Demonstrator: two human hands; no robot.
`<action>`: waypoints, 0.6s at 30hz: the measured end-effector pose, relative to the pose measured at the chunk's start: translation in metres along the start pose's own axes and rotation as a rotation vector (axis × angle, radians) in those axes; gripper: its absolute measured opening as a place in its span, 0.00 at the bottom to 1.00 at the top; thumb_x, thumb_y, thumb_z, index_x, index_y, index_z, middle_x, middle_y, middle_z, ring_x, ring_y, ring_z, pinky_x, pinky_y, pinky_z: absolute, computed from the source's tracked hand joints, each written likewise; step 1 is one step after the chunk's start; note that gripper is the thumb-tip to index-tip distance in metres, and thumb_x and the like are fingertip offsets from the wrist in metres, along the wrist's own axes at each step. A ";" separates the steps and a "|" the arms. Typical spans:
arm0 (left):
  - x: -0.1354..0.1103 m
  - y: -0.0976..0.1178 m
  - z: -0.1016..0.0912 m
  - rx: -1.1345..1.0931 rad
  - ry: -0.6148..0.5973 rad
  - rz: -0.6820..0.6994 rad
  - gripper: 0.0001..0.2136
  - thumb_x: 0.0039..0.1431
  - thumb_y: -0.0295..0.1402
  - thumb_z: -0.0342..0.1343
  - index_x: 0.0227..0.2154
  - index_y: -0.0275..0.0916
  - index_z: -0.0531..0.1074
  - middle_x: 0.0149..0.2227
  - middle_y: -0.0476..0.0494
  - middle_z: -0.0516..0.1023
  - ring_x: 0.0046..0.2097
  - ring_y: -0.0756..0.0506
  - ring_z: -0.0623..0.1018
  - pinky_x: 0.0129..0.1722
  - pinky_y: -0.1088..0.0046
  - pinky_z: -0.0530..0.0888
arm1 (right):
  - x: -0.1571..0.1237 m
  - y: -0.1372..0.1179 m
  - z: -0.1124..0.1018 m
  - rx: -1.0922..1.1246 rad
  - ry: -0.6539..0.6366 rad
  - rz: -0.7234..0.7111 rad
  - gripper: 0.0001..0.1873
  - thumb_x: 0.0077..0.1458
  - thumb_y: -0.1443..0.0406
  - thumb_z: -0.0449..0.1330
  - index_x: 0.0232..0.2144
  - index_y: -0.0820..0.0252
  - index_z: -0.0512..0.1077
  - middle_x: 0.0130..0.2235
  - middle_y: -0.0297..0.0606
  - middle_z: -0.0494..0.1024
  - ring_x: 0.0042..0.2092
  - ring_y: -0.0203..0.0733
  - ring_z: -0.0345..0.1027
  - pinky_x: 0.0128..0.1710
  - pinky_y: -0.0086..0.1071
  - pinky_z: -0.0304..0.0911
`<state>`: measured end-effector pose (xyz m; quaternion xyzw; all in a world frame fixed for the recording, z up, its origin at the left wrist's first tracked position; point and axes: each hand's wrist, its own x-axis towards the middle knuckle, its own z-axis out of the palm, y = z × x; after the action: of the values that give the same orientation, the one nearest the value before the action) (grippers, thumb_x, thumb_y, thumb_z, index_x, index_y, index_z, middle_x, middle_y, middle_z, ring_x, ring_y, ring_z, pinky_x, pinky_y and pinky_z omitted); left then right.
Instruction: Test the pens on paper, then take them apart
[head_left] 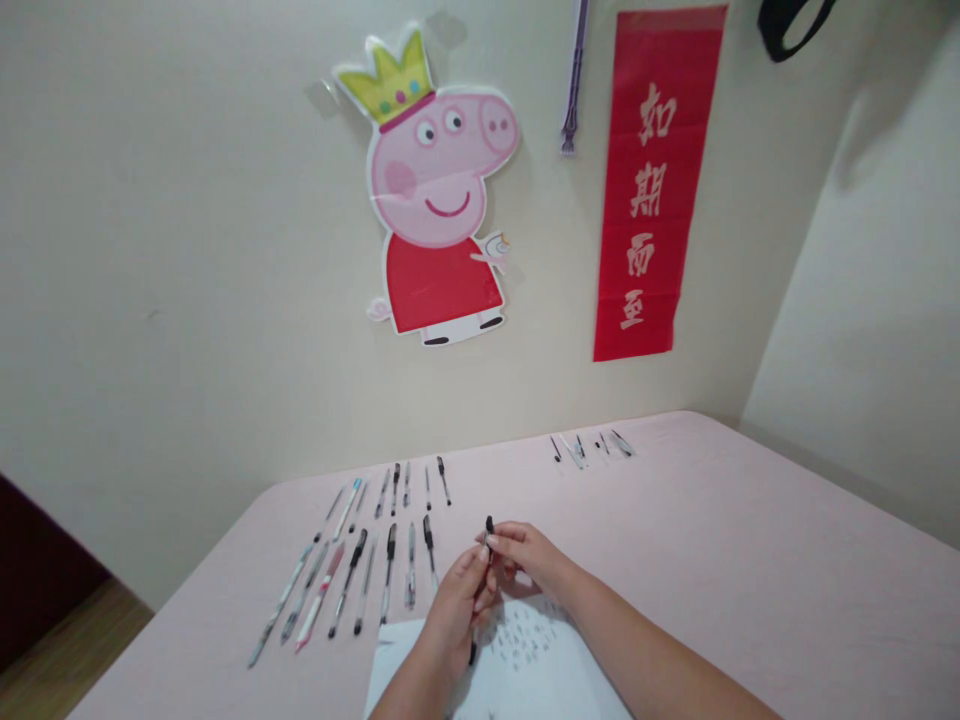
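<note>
Both my hands meet over the near middle of a pale pink table (pixel 712 560). My left hand (pixel 459 605) is closed around the barrel of a dark pen (pixel 489 526), whose lower end pokes out below the hand. My right hand (pixel 525 552) pinches the pen's upper end with fingertips together. Under the hands lies a white sheet of paper (pixel 525 660) with small handwritten marks on it.
Several pens (pixel 352 570) lie in rows on the table left of my hands. A few small pen parts (pixel 592 445) sit near the far edge by the wall. A cartoon pig cutout (pixel 435 200) and a red banner (pixel 652 180) hang on the wall.
</note>
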<state>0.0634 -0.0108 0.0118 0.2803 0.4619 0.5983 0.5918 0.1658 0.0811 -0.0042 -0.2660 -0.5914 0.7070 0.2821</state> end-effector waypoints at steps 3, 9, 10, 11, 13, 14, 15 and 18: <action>-0.001 -0.001 0.001 0.020 -0.017 0.014 0.20 0.45 0.49 0.60 0.26 0.35 0.66 0.20 0.55 0.65 0.17 0.60 0.52 0.15 0.83 0.47 | -0.001 -0.003 0.001 0.010 0.006 0.007 0.24 0.40 0.48 0.64 0.31 0.63 0.75 0.19 0.30 0.71 0.21 0.30 0.61 0.22 0.25 0.50; -0.001 -0.005 0.001 0.050 -0.040 0.018 0.19 0.46 0.48 0.60 0.30 0.36 0.66 0.23 0.53 0.66 0.19 0.59 0.57 0.16 0.82 0.48 | -0.002 -0.005 0.001 0.085 0.053 0.012 0.20 0.39 0.51 0.64 0.27 0.63 0.73 0.19 0.30 0.70 0.20 0.29 0.61 0.22 0.25 0.51; 0.000 -0.006 0.001 0.065 -0.043 0.014 0.19 0.46 0.47 0.60 0.30 0.36 0.66 0.23 0.53 0.66 0.19 0.59 0.57 0.16 0.82 0.49 | -0.001 -0.004 0.001 0.110 0.083 0.012 0.20 0.39 0.51 0.65 0.26 0.63 0.73 0.19 0.30 0.70 0.19 0.29 0.60 0.22 0.25 0.52; 0.000 -0.007 0.000 0.085 -0.043 0.011 0.19 0.46 0.47 0.60 0.31 0.36 0.66 0.23 0.53 0.66 0.19 0.58 0.57 0.17 0.82 0.49 | 0.000 -0.004 0.000 0.140 0.114 0.013 0.21 0.38 0.51 0.65 0.26 0.63 0.72 0.20 0.30 0.70 0.19 0.29 0.60 0.22 0.25 0.52; 0.001 -0.008 -0.001 0.130 -0.037 0.005 0.19 0.46 0.47 0.60 0.30 0.36 0.65 0.22 0.53 0.66 0.19 0.58 0.57 0.17 0.82 0.50 | 0.002 -0.004 -0.003 0.198 0.184 -0.004 0.21 0.38 0.50 0.65 0.27 0.63 0.72 0.22 0.32 0.71 0.21 0.30 0.60 0.21 0.25 0.53; 0.001 -0.009 -0.001 0.150 -0.032 0.002 0.19 0.45 0.47 0.61 0.30 0.36 0.65 0.22 0.53 0.67 0.19 0.58 0.57 0.17 0.82 0.50 | 0.004 -0.003 -0.006 0.222 0.228 -0.028 0.22 0.38 0.50 0.65 0.27 0.63 0.72 0.24 0.34 0.72 0.22 0.31 0.61 0.21 0.25 0.53; 0.002 -0.010 -0.001 0.167 -0.028 -0.002 0.20 0.45 0.48 0.61 0.30 0.36 0.65 0.22 0.53 0.67 0.19 0.58 0.57 0.17 0.82 0.50 | 0.006 -0.003 -0.008 0.237 0.275 -0.058 0.22 0.38 0.50 0.65 0.28 0.63 0.73 0.27 0.36 0.73 0.24 0.32 0.63 0.21 0.25 0.54; 0.002 -0.011 -0.001 0.194 -0.017 -0.012 0.20 0.44 0.48 0.61 0.30 0.36 0.66 0.21 0.53 0.67 0.18 0.58 0.57 0.17 0.81 0.50 | 0.010 -0.001 -0.018 0.222 0.388 -0.125 0.24 0.39 0.49 0.63 0.31 0.62 0.73 0.31 0.40 0.73 0.28 0.35 0.64 0.21 0.24 0.54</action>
<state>0.0674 -0.0104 0.0015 0.3387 0.5145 0.5448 0.5691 0.1713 0.1009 -0.0065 -0.3271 -0.4603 0.6845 0.4611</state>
